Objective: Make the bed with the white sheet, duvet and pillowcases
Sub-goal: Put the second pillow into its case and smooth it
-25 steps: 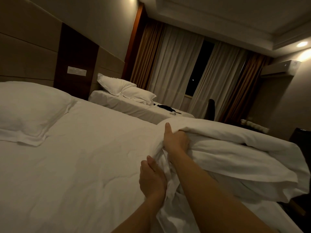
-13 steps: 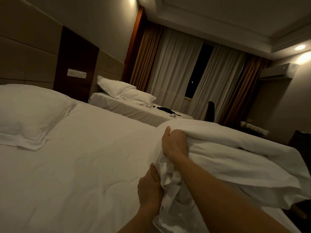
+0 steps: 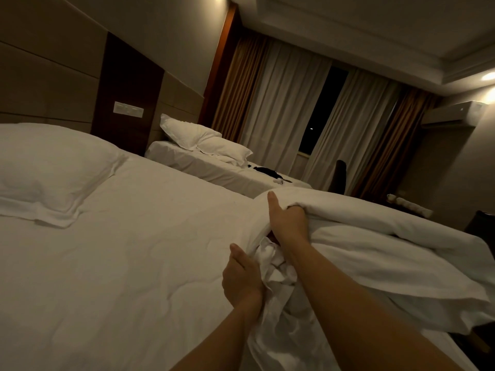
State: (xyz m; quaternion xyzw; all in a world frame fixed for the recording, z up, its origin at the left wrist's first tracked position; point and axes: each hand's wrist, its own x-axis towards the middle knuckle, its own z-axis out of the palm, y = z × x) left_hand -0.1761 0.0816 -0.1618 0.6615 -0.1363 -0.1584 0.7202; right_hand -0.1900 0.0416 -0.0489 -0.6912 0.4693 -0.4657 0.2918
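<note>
Right of the plump white pillow [image 3: 51, 170], my right hand [image 3: 288, 223] has climbed, clamping the folded white duvet [image 3: 375, 236]. My left hand [image 3: 241, 279] grips its bunched edge; spreading comes next.

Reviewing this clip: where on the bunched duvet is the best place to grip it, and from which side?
Grip the duvet along its thick folded edge, coming from above and the near side, as the right hand does. The roll there fills a fist; the left hand holds the looser crumpled cloth.

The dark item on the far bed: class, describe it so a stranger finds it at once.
Start at the curtained window, then drop to the far bed beneath it. Past its two white pillows lies a small dark item, the only black thing on that white sheet.
</note>
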